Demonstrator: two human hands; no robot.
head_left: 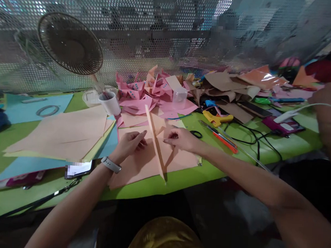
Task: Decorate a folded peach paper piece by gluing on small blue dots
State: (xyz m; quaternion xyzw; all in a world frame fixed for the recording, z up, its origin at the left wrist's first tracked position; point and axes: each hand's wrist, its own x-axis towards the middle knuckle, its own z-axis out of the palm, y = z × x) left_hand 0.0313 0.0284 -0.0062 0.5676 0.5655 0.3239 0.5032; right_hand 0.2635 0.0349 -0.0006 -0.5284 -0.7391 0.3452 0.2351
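Your view is dim and uneven, with bright patches coming through the perforated mesh (131, 42), white glare on the shiny orange sheet (263, 78), and soft shadows under your left hand (131, 144) and right hand (180, 139) on the peach paper (133, 174). Below the green table (149, 192) you get near-darkness, while the background behind the mesh is blurred. Wide-angle distortion stretches your forearms (241, 174) toward the corners.

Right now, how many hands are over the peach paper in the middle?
2: the left hand over the left part of the paper, the right hand over its right part.
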